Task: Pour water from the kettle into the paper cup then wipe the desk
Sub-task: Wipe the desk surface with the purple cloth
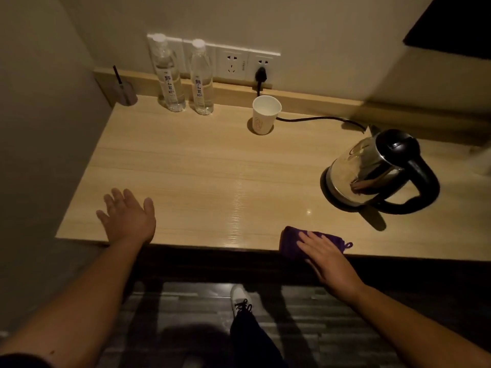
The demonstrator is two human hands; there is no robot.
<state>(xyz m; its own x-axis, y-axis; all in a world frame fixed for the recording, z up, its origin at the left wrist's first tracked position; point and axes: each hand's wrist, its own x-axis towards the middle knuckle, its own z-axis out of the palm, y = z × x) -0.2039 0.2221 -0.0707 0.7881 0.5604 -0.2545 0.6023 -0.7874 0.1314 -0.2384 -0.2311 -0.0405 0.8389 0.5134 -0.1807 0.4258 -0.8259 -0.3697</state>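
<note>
A steel kettle (pixel 372 168) with a black handle and lid stands on its base at the right of the wooden desk (pixel 202 166). A white paper cup (pixel 264 114) stands upright near the back wall. A purple cloth (pixel 295 241) lies at the desk's front edge. My right hand (pixel 328 257) rests flat on the cloth, fingers spread. My left hand (pixel 127 215) hovers open over the front left of the desk and holds nothing.
Two clear water bottles (pixel 170 75) (pixel 201 81) stand at the back left. A small grey holder with a pen (pixel 125 92) sits in the far left corner. The kettle's black cord (pixel 318 118) runs behind the cup to a wall socket (pixel 261 74).
</note>
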